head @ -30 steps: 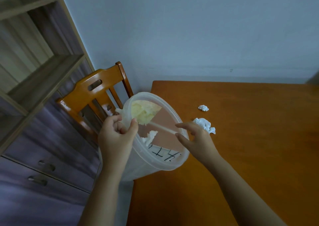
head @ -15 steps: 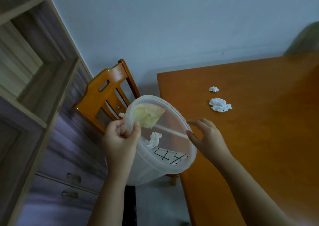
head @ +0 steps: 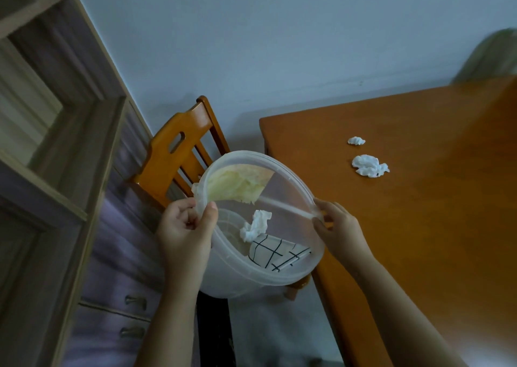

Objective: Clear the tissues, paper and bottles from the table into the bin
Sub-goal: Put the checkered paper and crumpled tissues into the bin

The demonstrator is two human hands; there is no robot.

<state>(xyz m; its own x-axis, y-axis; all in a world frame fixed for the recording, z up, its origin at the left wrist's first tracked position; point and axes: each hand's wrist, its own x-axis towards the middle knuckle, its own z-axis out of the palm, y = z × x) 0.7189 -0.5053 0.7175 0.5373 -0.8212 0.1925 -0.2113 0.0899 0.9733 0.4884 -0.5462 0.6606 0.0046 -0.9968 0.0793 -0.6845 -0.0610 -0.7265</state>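
Observation:
I hold a translucent plastic bin point(head: 282, 278) tilted toward me, off the left edge of the orange table point(head: 419, 226). My left hand point(head: 186, 226) pinches its left rim. My right hand point(head: 340, 229) grips the right rim, where a thin handle crosses the opening. Inside lie a crumpled white tissue point(head: 256, 225), a sheet of paper with black grid lines point(head: 275, 253) and a yellowish wad point(head: 237, 183). On the table lie a small tissue point(head: 356, 140) and a larger crumpled tissue point(head: 369, 165), both beyond my right hand. No bottles show.
An orange wooden chair point(head: 173, 154) stands behind the bin, against the wall. A tall shelf unit with drawers point(head: 56, 170) fills the left side. A blurred greenish shape point(head: 492, 56) sits at the table's far right corner.
The bin has moved left, off the table edge and nearer to me. My right hand has closed on its right rim. The view swung left, so the tissues now sit farther right.

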